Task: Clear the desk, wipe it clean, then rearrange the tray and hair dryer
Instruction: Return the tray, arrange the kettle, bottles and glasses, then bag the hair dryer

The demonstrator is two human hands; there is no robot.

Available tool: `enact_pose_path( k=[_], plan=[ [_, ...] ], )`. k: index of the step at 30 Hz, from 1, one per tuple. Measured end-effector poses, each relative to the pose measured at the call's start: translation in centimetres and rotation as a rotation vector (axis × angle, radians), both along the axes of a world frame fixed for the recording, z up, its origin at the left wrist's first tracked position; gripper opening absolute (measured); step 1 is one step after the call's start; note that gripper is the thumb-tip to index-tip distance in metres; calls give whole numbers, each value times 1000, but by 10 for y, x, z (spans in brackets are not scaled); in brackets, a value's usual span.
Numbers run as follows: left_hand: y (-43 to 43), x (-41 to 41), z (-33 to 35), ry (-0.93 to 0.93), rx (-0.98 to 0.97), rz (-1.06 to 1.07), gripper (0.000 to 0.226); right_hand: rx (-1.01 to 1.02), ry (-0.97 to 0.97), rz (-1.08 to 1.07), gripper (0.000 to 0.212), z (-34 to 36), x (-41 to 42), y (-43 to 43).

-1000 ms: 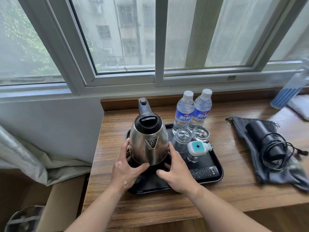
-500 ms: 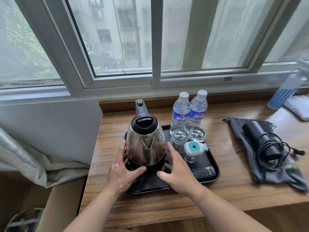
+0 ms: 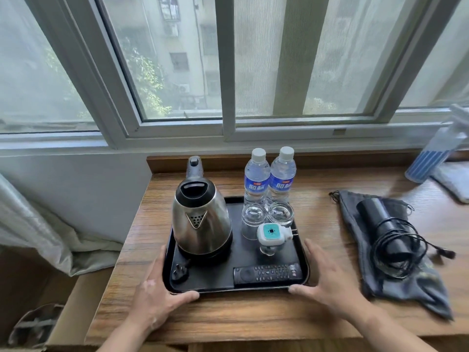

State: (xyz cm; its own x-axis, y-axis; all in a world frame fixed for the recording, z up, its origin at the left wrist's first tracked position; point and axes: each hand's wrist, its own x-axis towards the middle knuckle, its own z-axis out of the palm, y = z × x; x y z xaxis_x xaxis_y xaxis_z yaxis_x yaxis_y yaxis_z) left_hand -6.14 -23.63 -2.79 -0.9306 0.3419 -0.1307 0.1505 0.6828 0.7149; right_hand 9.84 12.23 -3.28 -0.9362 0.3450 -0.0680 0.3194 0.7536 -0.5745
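A black tray (image 3: 203, 288) lies flat on the wooden desk (image 3: 253, 316). It carries a steel kettle (image 3: 203, 219), its plug (image 3: 179, 271), two water bottles (image 3: 256, 179), two upturned glasses (image 3: 253, 214), a white-and-teal plug-in device (image 3: 271, 234) and a remote control (image 3: 267, 273). My left hand (image 3: 157, 293) clasps the tray's front left corner, thumb along the front rim. My right hand (image 3: 327, 283) clasps the front right corner, fingers along the right rim. To the right, a black hair dryer (image 3: 380, 222) with its coiled cord rests on a grey drawstring bag (image 3: 411, 283).
A blue-striped spray bottle (image 3: 431, 158) and a pale cloth (image 3: 454, 181) sit at the desk's far right by the window sill. A curtain (image 3: 38, 224) hangs at left, above a cardboard box (image 3: 66, 321) beside the desk.
Both hands have left the kettle's base and spread out to the tray's two front corners. The plug on the tray is now uncovered. The view has dipped slightly.
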Motion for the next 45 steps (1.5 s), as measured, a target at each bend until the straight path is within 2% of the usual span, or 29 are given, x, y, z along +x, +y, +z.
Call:
enact_pose_path(
  k=[7, 11, 20, 29, 35, 45],
  plan=[
    [9, 9, 5, 43, -76, 22, 142, -21, 17, 65, 127, -20, -4, 8],
    [11, 12, 5, 72, -80, 50, 137, -94, 7, 53, 132, -28, -5, 11],
    [3, -3, -5, 44, -49, 51, 143, -137, 39, 54, 130, -32, -10, 9],
    [-12, -40, -5, 56, -13, 11, 138, -139, 38, 16, 130, -31, -37, -12],
    [-33, -76, -8, 48, -1, -13, 153, -143, 47, 4, 129, -31, -67, -28],
    [-58, -127, -3, 117, 38, -80, 140, -136, 75, -1, 124, -27, -117, -56]
  ],
)
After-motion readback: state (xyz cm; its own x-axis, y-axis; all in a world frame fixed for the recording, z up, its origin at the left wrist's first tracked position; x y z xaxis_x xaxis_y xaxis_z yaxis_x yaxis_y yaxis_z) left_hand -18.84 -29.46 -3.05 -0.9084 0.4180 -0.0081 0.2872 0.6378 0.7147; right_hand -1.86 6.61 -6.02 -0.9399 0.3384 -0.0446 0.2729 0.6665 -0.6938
